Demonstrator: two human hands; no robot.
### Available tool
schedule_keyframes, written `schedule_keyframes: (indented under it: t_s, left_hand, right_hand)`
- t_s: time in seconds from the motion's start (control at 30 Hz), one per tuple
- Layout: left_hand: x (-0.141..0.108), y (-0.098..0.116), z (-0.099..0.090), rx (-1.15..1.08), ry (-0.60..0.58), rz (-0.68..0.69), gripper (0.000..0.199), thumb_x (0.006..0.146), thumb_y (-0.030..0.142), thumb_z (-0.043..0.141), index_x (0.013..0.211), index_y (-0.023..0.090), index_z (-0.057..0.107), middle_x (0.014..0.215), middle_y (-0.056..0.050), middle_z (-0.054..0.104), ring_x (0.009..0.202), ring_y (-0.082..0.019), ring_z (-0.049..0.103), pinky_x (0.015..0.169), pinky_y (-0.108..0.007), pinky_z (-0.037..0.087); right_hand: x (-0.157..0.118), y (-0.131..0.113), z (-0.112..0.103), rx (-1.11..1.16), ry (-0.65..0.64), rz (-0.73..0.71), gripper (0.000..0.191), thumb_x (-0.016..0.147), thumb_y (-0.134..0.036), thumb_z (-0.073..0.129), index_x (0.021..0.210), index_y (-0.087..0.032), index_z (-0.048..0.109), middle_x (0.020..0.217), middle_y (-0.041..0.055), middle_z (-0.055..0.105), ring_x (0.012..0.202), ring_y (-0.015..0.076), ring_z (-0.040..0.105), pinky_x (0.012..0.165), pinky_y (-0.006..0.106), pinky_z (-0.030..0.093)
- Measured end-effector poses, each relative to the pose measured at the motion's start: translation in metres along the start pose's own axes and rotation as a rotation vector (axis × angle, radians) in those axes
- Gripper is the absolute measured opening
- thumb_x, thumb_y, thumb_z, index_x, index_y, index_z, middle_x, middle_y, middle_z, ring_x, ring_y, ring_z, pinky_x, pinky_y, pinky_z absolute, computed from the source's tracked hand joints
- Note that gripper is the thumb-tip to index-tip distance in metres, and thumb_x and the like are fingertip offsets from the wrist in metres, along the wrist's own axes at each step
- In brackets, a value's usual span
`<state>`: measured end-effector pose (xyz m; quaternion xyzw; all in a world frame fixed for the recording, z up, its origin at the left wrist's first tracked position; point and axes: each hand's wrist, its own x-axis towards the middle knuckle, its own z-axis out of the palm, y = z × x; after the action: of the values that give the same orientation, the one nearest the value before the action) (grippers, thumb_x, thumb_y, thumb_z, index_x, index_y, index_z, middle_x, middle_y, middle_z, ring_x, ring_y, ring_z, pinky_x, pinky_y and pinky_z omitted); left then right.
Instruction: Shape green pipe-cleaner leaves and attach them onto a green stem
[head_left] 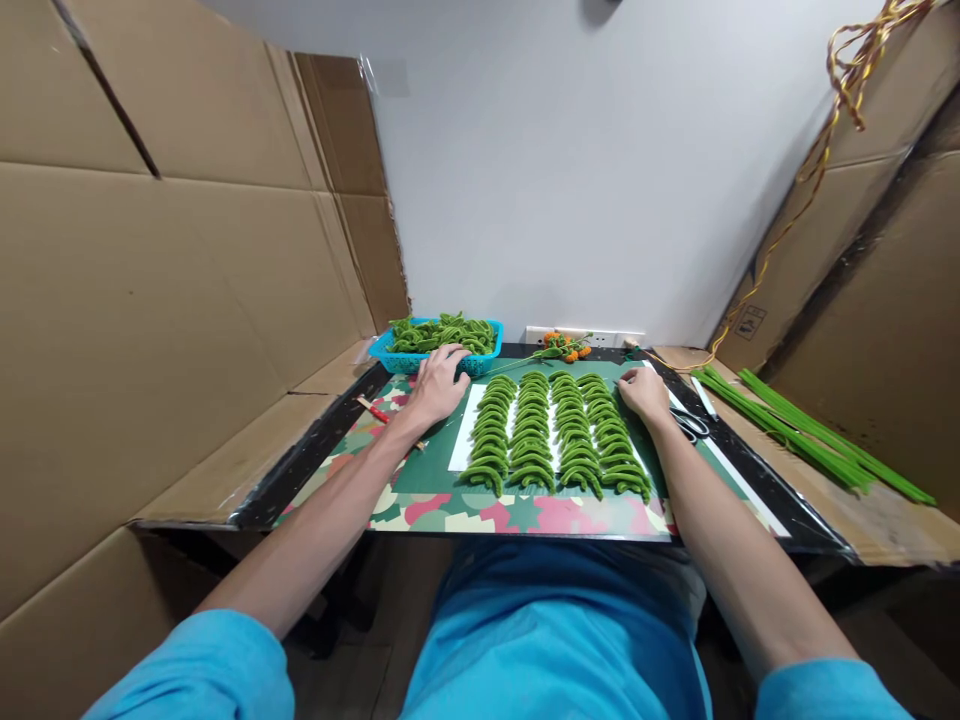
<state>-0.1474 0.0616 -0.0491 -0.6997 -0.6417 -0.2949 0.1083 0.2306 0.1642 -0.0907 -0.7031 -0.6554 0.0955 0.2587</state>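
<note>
Your shirt (pixel 555 640), leaning in, could skew green pieces (pixel 533 440) near bench's (pixel 769 482) front edge; left hand (pixel 437 387) loosely open; right hand (pixel 645 393) curled, grip unclear.

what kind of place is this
Probably a small home craft corner: a blue basket of fuzzy green pieces, scissors and green sticks lie around a work mat, with cardboard walls on both sides.

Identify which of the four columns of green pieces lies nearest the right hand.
The rightmost column: unlike the rest, it has no other column between it and the right hand.
</note>
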Motion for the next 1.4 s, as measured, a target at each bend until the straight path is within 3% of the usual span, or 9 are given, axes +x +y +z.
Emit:
schedule_keyframes:
  t_s: [0.2, 0.5, 0.57, 0.67, 0.77, 0.9, 1.07, 1.4]
  left_hand:
    - [0.002, 0.007, -0.007, -0.083, -0.017, 0.122, 0.038, 0.097, 0.023, 0.047, 0.118, 0.021, 0.078, 0.132, -0.012, 0.07, 0.129, -0.029, 0.062, 0.12, -0.048, 0.046]
    - [0.003, 0.011, 0.001, -0.185, -0.134, 0.226, 0.045, 0.102, 0.041, 0.04, 0.116, 0.02, 0.077, 0.127, -0.012, 0.078, 0.122, -0.029, 0.07, 0.114, -0.047, 0.053]
    - [0.004, 0.009, 0.002, -0.191, -0.135, 0.228, 0.046, 0.102, 0.042, 0.039, 0.114, 0.019, 0.077, 0.126, -0.014, 0.078, 0.121, -0.03, 0.07, 0.113, -0.047, 0.053]
    - [0.006, 0.007, 0.001, -0.185, -0.137, 0.232, 0.046, 0.102, 0.043, 0.039, 0.11, 0.019, 0.077, 0.123, -0.014, 0.079, 0.118, -0.03, 0.071, 0.111, -0.048, 0.054]
    - [0.007, 0.007, 0.0, -0.171, -0.139, 0.233, 0.043, 0.101, 0.043, 0.041, 0.107, 0.021, 0.077, 0.12, -0.013, 0.079, 0.115, -0.03, 0.071, 0.109, -0.047, 0.055]
    - [0.008, 0.008, -0.001, -0.159, -0.137, 0.24, 0.041, 0.1, 0.041, 0.042, 0.103, 0.022, 0.078, 0.117, -0.012, 0.078, 0.114, -0.03, 0.07, 0.109, -0.046, 0.054]
    - [0.01, 0.007, 0.001, -0.155, -0.124, 0.24, 0.04, 0.099, 0.04, 0.042, 0.099, 0.022, 0.078, 0.116, -0.013, 0.078, 0.112, -0.03, 0.07, 0.108, -0.047, 0.053]
    - [0.009, 0.007, 0.003, -0.137, -0.115, 0.243, 0.037, 0.098, 0.037, 0.045, 0.099, 0.022, 0.079, 0.115, -0.012, 0.077, 0.112, -0.03, 0.069, 0.111, -0.048, 0.051]
  right_hand:
    - [0.0, -0.002, -0.001, 0.016, -0.01, -0.002, 0.028, 0.098, -0.026, 0.061, 0.112, -0.02, 0.085, 0.115, 0.0134, 0.082, 0.116, 0.0303, 0.075, 0.099, 0.036, 0.054]
    - [0.002, -0.006, -0.003, 0.012, 0.003, -0.013, 0.021, 0.102, -0.034, 0.067, 0.11, -0.018, 0.079, 0.112, 0.0082, 0.079, 0.109, 0.0246, 0.073, 0.103, 0.043, 0.053]
    - [0.002, -0.007, -0.005, -0.005, 0.053, 0.003, 0.021, 0.1, -0.028, 0.064, 0.107, -0.02, 0.082, 0.113, 0.0112, 0.079, 0.115, 0.0279, 0.07, 0.106, 0.043, 0.048]
    - [0.001, -0.004, -0.012, -0.038, 0.201, 0.071, 0.031, 0.097, -0.025, 0.057, 0.117, -0.017, 0.08, 0.133, 0.0191, 0.071, 0.133, 0.0358, 0.057, 0.117, 0.05, 0.036]
    - [0.0, 0.006, -0.021, -0.05, 0.361, 0.195, 0.044, 0.097, -0.025, 0.053, 0.136, -0.011, 0.068, 0.151, 0.0263, 0.057, 0.143, 0.0402, 0.045, 0.122, 0.056, 0.027]
    - [0.004, 0.028, -0.029, -0.028, 0.46, 0.397, 0.056, 0.096, -0.027, 0.052, 0.148, -0.007, 0.054, 0.156, 0.0331, 0.049, 0.148, 0.0429, 0.041, 0.123, 0.061, 0.025]
    - [0.013, 0.05, -0.032, -0.003, 0.433, 0.52, 0.056, 0.097, -0.033, 0.055, 0.147, -0.007, 0.057, 0.161, 0.0348, 0.046, 0.155, 0.0438, 0.034, 0.122, 0.065, 0.027]
    - [0.019, 0.061, -0.032, -0.023, 0.384, 0.517, 0.05, 0.099, -0.036, 0.057, 0.136, -0.006, 0.072, 0.157, 0.0338, 0.051, 0.15, 0.0454, 0.038, 0.121, 0.069, 0.028]
